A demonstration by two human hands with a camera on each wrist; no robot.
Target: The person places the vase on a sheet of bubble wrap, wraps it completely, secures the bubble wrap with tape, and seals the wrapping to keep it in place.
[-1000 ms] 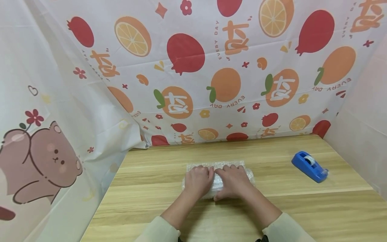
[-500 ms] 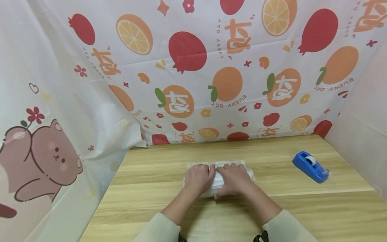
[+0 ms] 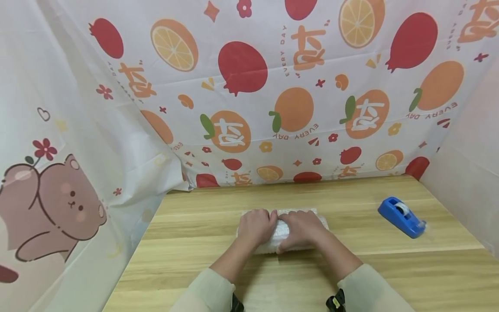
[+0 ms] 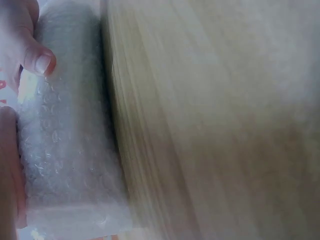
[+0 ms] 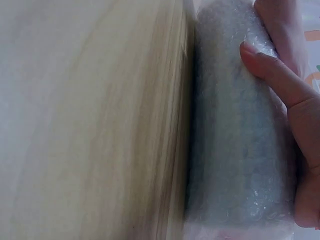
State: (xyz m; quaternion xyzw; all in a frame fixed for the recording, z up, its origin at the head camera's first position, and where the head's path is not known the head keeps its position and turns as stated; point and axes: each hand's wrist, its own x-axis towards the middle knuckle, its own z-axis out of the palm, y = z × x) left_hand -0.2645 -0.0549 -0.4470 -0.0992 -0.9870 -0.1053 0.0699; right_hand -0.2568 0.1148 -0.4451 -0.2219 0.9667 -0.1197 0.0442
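Observation:
A roll of something wrapped in clear bubble wrap (image 3: pixel 280 236) lies crosswise on the wooden table in the head view. My left hand (image 3: pixel 254 227) grips its left half, fingers curled over the top. My right hand (image 3: pixel 303 229) holds the right half, with the thumb on the near side and the fingers over the far side. The two hands almost meet at the middle. In the right wrist view, my right thumb (image 5: pixel 262 65) presses on the bubble wrap (image 5: pixel 235 140). A pale bluish content shows dimly through the layers. The left wrist view shows the bubble wrap (image 4: pixel 70 150) bulging beside the hands.
A blue tape dispenser (image 3: pixel 402 216) with a roll of tape stands to the right on the wooden table (image 3: pixel 195 242). A fruit-patterned curtain (image 3: pixel 249 108) hangs behind the table's far edge, with pale cloth along both sides.
The near side of the roll and my right thumb have shifted very slightly away from me. Both hands keep their grip, and the tape dispenser stays in its place.

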